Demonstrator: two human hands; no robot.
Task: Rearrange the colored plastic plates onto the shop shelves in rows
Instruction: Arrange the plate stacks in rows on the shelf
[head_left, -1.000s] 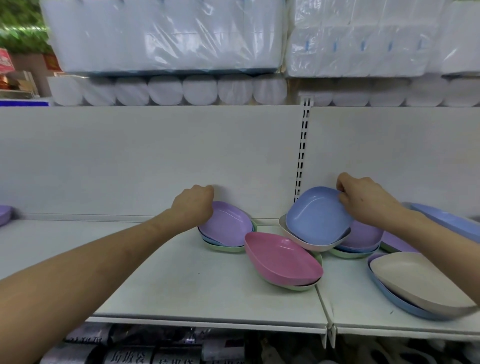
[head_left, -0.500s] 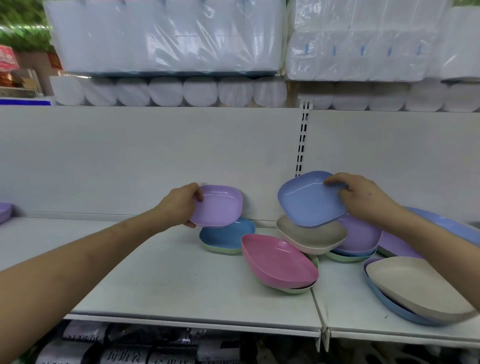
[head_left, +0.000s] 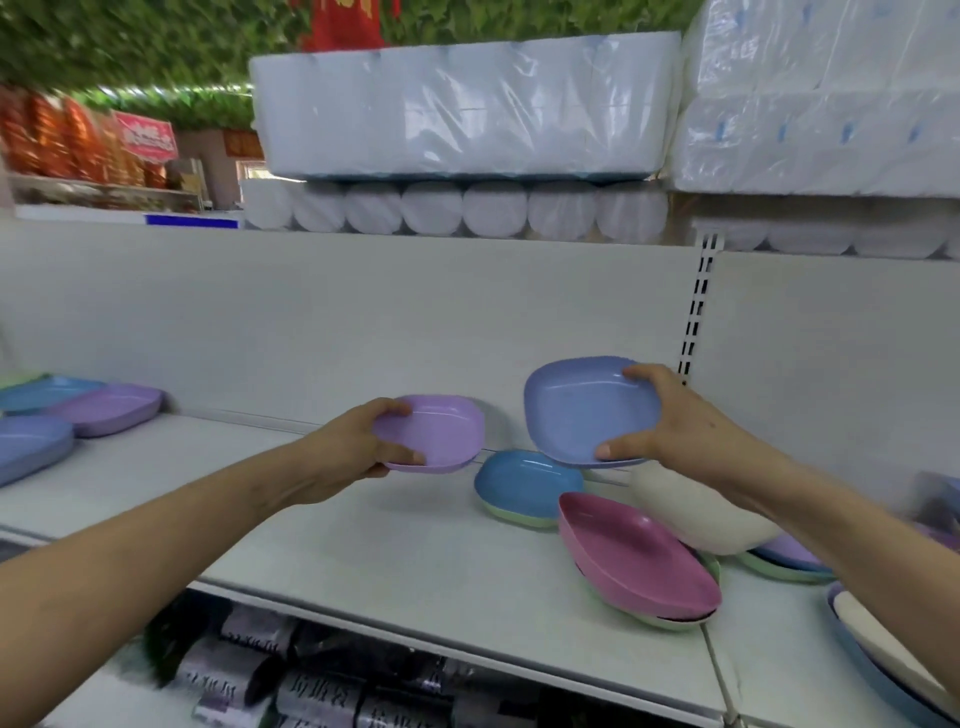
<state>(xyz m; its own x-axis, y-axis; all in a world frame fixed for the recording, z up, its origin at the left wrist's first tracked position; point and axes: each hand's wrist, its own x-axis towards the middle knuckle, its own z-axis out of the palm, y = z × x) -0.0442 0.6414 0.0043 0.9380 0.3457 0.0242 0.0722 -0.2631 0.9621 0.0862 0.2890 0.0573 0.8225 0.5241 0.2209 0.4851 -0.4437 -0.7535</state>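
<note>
Grips a lilac plate (head_left: 439, 434) in the left hand (head_left: 348, 454) and a periwinkle plate (head_left: 582, 410) in the right hand (head_left: 691, 434), both above the shelf (head_left: 363, 545).

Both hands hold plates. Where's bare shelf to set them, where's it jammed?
Free: the shelf between the plates at far left and the blue plate, back panel to front edge, below the left hand and its lilac plate. Crowded: right of the blue plate, where the pink plate and cream plate sit tilted, packed below the right hand and its periwinkle plate.
</note>
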